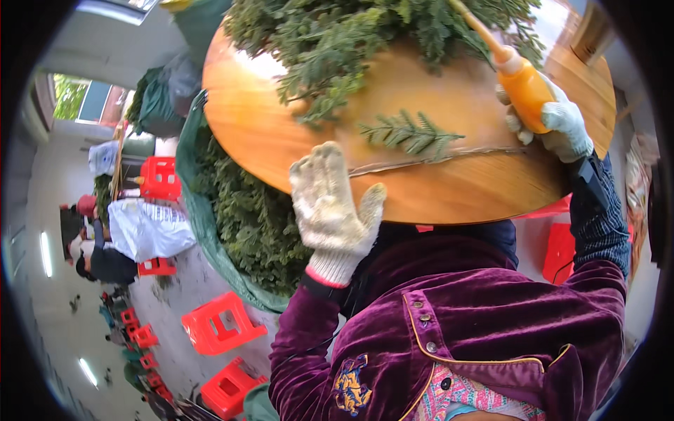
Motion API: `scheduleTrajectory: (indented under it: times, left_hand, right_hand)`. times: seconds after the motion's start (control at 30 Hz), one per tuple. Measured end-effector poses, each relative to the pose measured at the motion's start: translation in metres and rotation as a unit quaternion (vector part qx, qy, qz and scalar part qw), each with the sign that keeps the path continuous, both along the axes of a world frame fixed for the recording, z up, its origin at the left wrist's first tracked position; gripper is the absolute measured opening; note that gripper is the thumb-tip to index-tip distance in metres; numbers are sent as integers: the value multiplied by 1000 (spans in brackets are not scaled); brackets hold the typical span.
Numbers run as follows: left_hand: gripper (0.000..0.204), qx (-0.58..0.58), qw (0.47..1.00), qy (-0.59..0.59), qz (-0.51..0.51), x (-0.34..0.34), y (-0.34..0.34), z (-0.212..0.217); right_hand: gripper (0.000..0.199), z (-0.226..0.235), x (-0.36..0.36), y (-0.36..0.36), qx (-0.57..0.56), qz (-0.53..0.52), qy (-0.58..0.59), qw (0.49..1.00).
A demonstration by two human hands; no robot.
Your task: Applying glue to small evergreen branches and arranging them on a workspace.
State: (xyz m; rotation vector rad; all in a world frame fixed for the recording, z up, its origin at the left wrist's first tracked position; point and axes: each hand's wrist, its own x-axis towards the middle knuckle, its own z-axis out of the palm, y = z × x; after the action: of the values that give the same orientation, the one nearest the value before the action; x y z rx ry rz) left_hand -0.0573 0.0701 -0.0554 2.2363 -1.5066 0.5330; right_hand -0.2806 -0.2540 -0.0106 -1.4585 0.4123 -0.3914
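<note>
My left hand [331,200], in a worn off-white knit glove, is open over the near left edge of the round wooden table [484,186]. Its fingers point away from me, with the thumb apart and nothing held. My right hand [562,123], gloved too, is wrapped round an orange squeeze bottle [526,91] at the table's right side. The bottle's long thin nozzle [481,28] tilts up and to the left. Between my hands a small green artificial fir sprig [414,132] lies on the tabletop. A big heap of similar branches [337,49] covers the far part.
A green sack [189,182] full of green branches [246,210] stands left of the table, against its edge. Red plastic stools [221,323] are scattered on the floor at left. Farther off, a person in dark clothing [109,263] sits near a white sack [151,228].
</note>
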Motion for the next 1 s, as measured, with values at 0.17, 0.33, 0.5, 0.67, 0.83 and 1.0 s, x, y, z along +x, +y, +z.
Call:
scheduleTrajectory:
  times: [0.17, 0.33, 0.5, 0.67, 0.83, 1.0]
  left_hand:
    - [87, 10, 999, 10, -49, -1, -11, 31]
    - [84, 13, 990, 78, -119, 8, -36, 48]
    - [88, -19, 986, 82, -143, 10, -59, 36]
    - [94, -1, 989, 98, -108, 9, -67, 28]
    - [97, -12, 990, 101, -102, 9, -68, 25]
    - [98, -13, 989, 99, -109, 9, -69, 22]
  right_hand:
    - [97, 5, -3, 3, -18, -13, 62, 998]
    - [94, 5, -2, 1, 17, -2, 32, 999]
    - [90, -1, -3, 3, -43, 8, -28, 999]
    - [84, 2, -18, 10, -190, 6, 10, 982]
    - [82, 17, -32, 13, -363, 27, 35, 931]
    - [78, 22, -33, 22, -386, 26, 37, 921]
